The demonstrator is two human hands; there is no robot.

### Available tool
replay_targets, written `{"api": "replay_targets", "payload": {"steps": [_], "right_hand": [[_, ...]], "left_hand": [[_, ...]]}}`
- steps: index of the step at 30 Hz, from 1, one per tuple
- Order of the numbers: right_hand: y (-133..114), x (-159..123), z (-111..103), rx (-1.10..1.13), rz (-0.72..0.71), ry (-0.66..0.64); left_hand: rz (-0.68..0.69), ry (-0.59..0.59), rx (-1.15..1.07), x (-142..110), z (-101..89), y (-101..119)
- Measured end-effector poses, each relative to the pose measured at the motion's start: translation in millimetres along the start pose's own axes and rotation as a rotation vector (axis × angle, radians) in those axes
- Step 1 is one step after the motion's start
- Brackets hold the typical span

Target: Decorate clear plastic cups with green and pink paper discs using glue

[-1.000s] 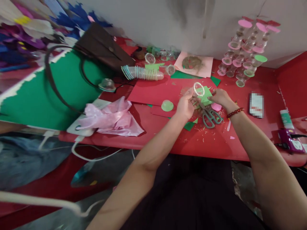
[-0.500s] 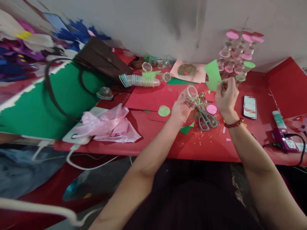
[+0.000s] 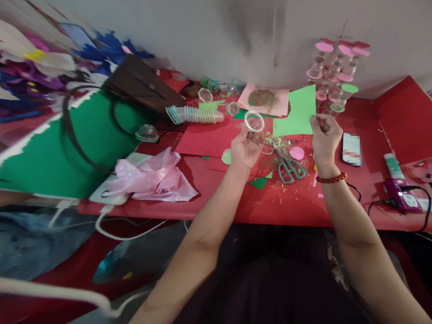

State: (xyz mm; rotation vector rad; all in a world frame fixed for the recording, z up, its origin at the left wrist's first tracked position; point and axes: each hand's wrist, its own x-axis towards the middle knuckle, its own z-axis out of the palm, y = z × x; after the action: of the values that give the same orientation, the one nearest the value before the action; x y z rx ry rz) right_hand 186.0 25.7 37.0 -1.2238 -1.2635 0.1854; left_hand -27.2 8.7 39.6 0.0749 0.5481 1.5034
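My left hand (image 3: 245,146) is raised over the red table (image 3: 290,204) and pinches a small clear plastic cup (image 3: 254,121) by its rim, mouth turned toward me. My right hand (image 3: 324,137) is closed on the corner of a light green sheet of paper (image 3: 297,112), held up flat between the two hands. Grey-handled scissors (image 3: 286,164) lie on the table just below and between my hands, amid green and red paper scraps. A pink paper disc (image 3: 297,153) lies beside the scissors.
A stack of clear cups (image 3: 195,114) lies on its side behind red paper sheets (image 3: 216,135). A tower of cups with pink and green discs (image 3: 332,76) stands at the back right. A phone (image 3: 351,149), glue tube (image 3: 391,165), pink plastic bag (image 3: 151,175) and brown handbag (image 3: 141,85) surround the work area.
My right hand lifted the green paper off the table and turned it flat and spread out. My left hand raised the clear cup and shifted it left.
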Motion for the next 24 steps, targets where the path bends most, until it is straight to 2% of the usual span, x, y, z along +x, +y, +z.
{"api": "replay_targets", "payload": {"steps": [4, 8, 11, 18, 22, 24], "right_hand": [[4, -23, 14, 0.079, 0.188, -0.044], [1, -45, 26, 0.066, 0.374, -0.189], [-2, -53, 31, 0.077, 0.453, -0.253], [-7, -56, 27, 0.132, 0.513, -0.216], [-7, -55, 21, 0.011, 0.37, -0.198], [-6, -55, 20, 0.008, 0.355, -0.206]], "left_hand": [[0.022, -0.048, 0.029, -1, -0.3, 0], [0.053, -0.078, 0.059, -1, -1.5, 4], [0.085, -0.099, 0.057, 0, -2.6, 8], [0.11, -0.098, 0.096, 1, -3.9, 10], [0.123, -0.07, 0.118, 1, -4.3, 9], [0.137, -0.069, 0.125, 2, -5.6, 8]]}}
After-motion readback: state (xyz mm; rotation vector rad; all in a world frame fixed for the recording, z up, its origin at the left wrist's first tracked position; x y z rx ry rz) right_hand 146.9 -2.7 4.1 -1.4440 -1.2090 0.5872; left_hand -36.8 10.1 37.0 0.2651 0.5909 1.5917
